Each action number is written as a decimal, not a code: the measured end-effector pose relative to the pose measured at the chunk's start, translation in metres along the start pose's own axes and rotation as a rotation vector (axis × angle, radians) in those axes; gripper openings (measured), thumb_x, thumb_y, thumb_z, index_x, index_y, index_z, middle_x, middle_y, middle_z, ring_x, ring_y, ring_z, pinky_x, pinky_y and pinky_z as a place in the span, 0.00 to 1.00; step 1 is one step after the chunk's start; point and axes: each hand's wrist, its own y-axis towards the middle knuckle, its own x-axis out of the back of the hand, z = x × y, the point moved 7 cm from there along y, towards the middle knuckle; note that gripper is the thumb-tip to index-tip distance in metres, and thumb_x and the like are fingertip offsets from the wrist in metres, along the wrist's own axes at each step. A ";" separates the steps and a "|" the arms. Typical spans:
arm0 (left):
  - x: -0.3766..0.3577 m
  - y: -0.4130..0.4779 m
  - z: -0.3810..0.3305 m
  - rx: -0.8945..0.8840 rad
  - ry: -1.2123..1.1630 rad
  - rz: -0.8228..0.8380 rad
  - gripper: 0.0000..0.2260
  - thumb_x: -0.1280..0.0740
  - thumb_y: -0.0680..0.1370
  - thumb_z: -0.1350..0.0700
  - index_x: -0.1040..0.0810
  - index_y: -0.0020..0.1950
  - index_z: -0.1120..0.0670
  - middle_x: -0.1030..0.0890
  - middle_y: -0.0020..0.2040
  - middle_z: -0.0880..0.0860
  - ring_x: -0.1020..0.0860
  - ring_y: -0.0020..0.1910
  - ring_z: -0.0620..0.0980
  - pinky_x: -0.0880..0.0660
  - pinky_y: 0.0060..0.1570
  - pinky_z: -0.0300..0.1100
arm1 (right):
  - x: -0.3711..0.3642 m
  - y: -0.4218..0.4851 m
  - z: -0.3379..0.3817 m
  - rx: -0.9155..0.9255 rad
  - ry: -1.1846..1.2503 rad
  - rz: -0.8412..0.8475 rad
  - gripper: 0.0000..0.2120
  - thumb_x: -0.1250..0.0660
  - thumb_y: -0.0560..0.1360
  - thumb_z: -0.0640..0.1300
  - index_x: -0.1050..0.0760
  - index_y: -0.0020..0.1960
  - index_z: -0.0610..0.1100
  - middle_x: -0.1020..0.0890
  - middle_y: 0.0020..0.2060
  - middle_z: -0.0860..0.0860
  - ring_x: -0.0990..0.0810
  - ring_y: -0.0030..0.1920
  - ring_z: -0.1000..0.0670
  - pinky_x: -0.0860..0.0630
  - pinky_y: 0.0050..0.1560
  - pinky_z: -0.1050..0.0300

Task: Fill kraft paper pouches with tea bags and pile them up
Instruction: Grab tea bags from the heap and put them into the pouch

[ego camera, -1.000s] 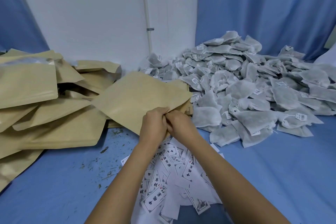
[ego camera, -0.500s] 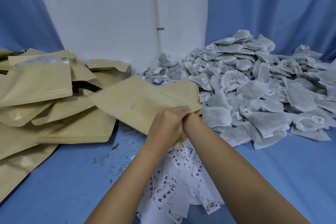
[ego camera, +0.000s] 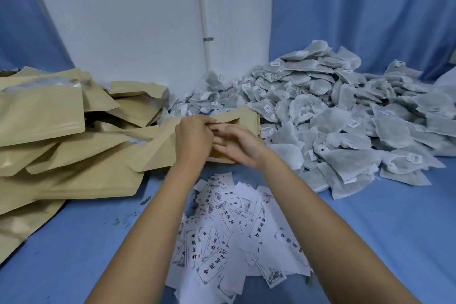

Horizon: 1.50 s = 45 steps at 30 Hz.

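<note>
Pinches flat tan kraft paper pouch (ego camera: 161,153) at its mouth with left hand (ego camera: 195,139); right hand (ego camera: 238,147) straight-fingered just beneath. Likely light, creasable: grip rim beside fingertips.

Blue cloth (ego camera: 394,229): pouch pile (ego camera: 61,136) at 9 o'clock, tea bag heap (ego camera: 345,118) at 2, printed labels (ego camera: 234,229) at 6, crumbs (ego camera: 123,219) at 8.

Left hand (ego camera: 195,139) gripping kraft pouch (ego camera: 158,153), right hand (ego camera: 238,145) flat alongside

tan kraft pouches (ego camera: 61,116), grey-white tea bags (ego camera: 345,116), blue cloth (ego camera: 382,217)
</note>
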 end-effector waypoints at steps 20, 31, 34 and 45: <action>-0.044 0.003 -0.013 0.033 0.008 0.048 0.21 0.44 0.74 0.70 0.18 0.56 0.55 0.19 0.56 0.57 0.23 0.56 0.58 0.27 0.55 0.44 | 0.140 -0.070 0.041 0.151 -1.480 -0.709 0.02 0.33 0.71 0.43 0.26 0.40 0.47 0.21 0.38 0.50 0.22 0.41 0.52 0.31 0.39 0.65; -0.043 0.004 -0.024 0.013 -0.052 0.008 0.12 0.39 0.77 0.59 0.20 0.37 0.58 0.19 0.37 0.61 0.22 0.40 0.59 0.29 0.39 0.45 | 0.063 -0.057 0.023 0.333 0.297 -0.152 0.17 0.43 0.66 0.30 0.28 0.53 0.31 0.19 0.48 0.38 0.20 0.50 0.41 0.25 0.57 0.47; -0.031 0.005 -0.018 0.047 0.048 -0.062 0.15 0.41 0.79 0.58 0.21 0.37 0.62 0.21 0.35 0.61 0.23 0.37 0.59 0.34 0.34 0.44 | 0.066 -0.049 0.011 0.274 0.017 -0.323 0.17 0.39 0.60 0.33 0.27 0.49 0.35 0.23 0.41 0.42 0.23 0.43 0.46 0.25 0.43 0.55; -0.023 -0.018 -0.048 -0.248 0.073 -0.091 0.14 0.39 0.80 0.56 0.17 0.44 0.61 0.17 0.39 0.58 0.21 0.37 0.55 0.32 0.39 0.41 | 0.010 -0.009 0.014 -0.064 -0.941 -0.203 0.14 0.48 0.81 0.36 0.32 0.39 0.46 0.24 0.32 0.53 0.26 0.32 0.57 0.26 0.33 0.64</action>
